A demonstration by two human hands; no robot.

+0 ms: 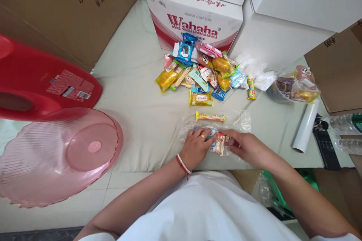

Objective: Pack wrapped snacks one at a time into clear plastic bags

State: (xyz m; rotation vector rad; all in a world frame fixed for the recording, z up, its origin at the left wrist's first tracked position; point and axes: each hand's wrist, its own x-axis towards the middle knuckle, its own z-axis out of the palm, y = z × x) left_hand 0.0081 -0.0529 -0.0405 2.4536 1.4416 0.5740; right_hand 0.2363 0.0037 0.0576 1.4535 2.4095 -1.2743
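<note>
My left hand [198,146], with a ring and a beaded bracelet, bends its fingers over a blue-and-white snack packet [212,147] and holds it down. At its right, the fingers of my right hand [246,147] close on the edge of a red-and-cream snack packet [220,144]; its fingertips are partly hidden. Both packets lie on a clear plastic bag [241,120] spread flat. Just beyond my hands a narrow yellow snack stick [210,116] lies across the bag. Farther back is a heap of mixed wrapped snacks [200,77].
A Wahaha carton [195,19] stands behind the heap. To the right are a filled clear snack bag [294,86], a white roll [305,128], a black object [326,148] and plastic bottles [343,124]. A pink ribbed bowl [36,158] and a red jug [51,79] occupy the left.
</note>
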